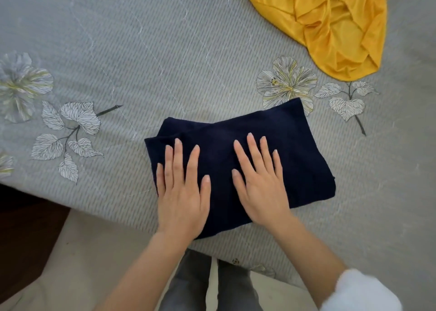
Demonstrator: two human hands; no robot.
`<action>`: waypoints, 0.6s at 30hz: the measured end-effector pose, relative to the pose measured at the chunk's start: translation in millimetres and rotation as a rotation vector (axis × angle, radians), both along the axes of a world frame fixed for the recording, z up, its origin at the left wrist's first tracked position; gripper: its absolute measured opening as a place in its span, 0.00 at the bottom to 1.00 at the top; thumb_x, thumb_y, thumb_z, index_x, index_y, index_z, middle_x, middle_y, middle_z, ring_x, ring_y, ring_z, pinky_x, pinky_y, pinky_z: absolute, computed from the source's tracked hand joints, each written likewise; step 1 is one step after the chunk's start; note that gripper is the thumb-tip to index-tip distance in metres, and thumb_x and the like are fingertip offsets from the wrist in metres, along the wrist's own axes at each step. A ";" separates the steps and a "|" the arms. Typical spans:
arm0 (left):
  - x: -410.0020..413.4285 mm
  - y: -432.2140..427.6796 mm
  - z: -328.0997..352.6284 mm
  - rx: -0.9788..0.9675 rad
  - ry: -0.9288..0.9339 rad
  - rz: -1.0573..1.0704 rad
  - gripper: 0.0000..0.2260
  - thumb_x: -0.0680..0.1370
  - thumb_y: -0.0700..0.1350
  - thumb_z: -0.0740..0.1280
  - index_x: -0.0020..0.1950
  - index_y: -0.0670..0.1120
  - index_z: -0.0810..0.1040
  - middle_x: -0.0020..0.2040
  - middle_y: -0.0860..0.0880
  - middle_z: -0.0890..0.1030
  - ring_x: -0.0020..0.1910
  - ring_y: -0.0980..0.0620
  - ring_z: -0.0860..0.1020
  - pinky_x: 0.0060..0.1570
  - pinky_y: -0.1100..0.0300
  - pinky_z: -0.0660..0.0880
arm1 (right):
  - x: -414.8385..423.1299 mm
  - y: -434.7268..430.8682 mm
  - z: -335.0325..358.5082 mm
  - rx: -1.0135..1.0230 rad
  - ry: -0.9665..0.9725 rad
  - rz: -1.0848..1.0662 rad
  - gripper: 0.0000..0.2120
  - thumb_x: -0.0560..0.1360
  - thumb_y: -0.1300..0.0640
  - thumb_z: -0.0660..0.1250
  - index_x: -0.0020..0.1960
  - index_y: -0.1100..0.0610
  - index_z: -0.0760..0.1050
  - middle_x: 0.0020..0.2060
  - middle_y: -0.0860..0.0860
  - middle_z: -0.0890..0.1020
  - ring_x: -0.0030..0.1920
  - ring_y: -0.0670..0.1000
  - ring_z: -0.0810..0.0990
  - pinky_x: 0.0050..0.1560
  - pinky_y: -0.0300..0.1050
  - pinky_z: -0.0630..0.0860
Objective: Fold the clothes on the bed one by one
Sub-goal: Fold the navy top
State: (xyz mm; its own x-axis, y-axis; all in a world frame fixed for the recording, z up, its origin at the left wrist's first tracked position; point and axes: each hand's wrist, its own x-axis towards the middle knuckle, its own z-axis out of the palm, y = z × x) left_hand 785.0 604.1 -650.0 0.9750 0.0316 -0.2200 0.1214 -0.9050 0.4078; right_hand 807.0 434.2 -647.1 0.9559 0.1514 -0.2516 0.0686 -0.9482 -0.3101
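Observation:
A navy blue garment (292, 143) lies folded into a compact rectangle near the front edge of the bed (141, 51). My left hand (181, 190) rests flat on its left part with fingers straight and spread. My right hand (259, 181) lies flat on its middle, fingers straight as well. A crumpled yellow garment (330, 22) sits unfolded at the far right of the bed, well apart from both hands.
The bed cover is grey with printed flowers and leaves. The bed's front edge runs just below the navy garment, with pale floor (89, 251) and my legs beneath it. A dark wooden surface (23, 228) shows at the lower left.

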 end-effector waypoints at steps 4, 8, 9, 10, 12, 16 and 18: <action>3.2 4.5 -25.4 0.115 0.081 0.019 0.29 0.80 0.59 0.47 0.79 0.50 0.49 0.79 0.45 0.46 0.77 0.50 0.42 0.75 0.46 0.43 | 15.8 -31.2 -32.0 -0.168 0.049 0.056 0.29 0.79 0.36 0.43 0.77 0.43 0.41 0.77 0.44 0.46 0.77 0.49 0.43 0.75 0.54 0.38; 3.3 2.7 -27.4 0.143 0.072 0.003 0.29 0.80 0.59 0.47 0.79 0.50 0.48 0.79 0.46 0.46 0.77 0.50 0.42 0.74 0.48 0.41 | 17.2 -39.8 -37.8 -0.182 0.030 0.014 0.28 0.80 0.39 0.42 0.77 0.45 0.41 0.77 0.44 0.47 0.77 0.50 0.44 0.75 0.55 0.39; 3.9 3.0 -27.9 0.150 0.073 0.001 0.29 0.80 0.59 0.47 0.79 0.50 0.48 0.79 0.46 0.46 0.77 0.50 0.42 0.74 0.48 0.41 | 17.4 -39.0 -38.4 -0.181 0.032 0.015 0.28 0.80 0.39 0.42 0.77 0.44 0.41 0.77 0.44 0.46 0.77 0.50 0.44 0.75 0.54 0.39; 4.2 3.7 -27.9 0.154 0.075 -0.002 0.29 0.80 0.59 0.47 0.79 0.50 0.48 0.79 0.45 0.46 0.77 0.50 0.42 0.74 0.48 0.40 | 17.7 -39.1 -38.5 -0.179 0.037 0.021 0.27 0.80 0.39 0.42 0.77 0.44 0.40 0.77 0.43 0.46 0.77 0.49 0.43 0.75 0.54 0.39; 3.4 5.6 -27.6 0.155 0.073 -0.005 0.29 0.80 0.59 0.46 0.78 0.50 0.47 0.79 0.45 0.47 0.77 0.50 0.42 0.74 0.49 0.40 | 18.5 -44.0 -36.7 -0.177 0.044 0.043 0.26 0.81 0.41 0.41 0.77 0.43 0.41 0.77 0.43 0.47 0.77 0.48 0.43 0.75 0.52 0.38; 0.3 8.9 -28.3 0.104 0.050 -0.009 0.27 0.81 0.58 0.47 0.78 0.50 0.49 0.79 0.46 0.49 0.77 0.50 0.44 0.74 0.49 0.41 | 17.6 -64.7 -30.8 -0.232 0.054 -0.021 0.24 0.81 0.43 0.39 0.77 0.42 0.44 0.77 0.42 0.50 0.77 0.47 0.43 0.74 0.55 0.39; 0.1 9.7 -29.3 0.078 0.048 -0.002 0.27 0.81 0.57 0.46 0.78 0.50 0.48 0.79 0.46 0.49 0.77 0.51 0.44 0.74 0.49 0.41 | 19.7 -73.4 -28.8 -0.218 0.075 -0.192 0.24 0.81 0.43 0.40 0.77 0.40 0.45 0.78 0.43 0.48 0.77 0.49 0.44 0.74 0.57 0.42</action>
State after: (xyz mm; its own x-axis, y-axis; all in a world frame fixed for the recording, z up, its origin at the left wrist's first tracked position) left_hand 785.1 613.8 -679.2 0.9634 0.0482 -0.2637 0.1371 -0.9340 0.3300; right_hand 826.7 360.9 -675.8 0.9395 -0.0957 -0.3289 -0.1338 -0.9864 -0.0951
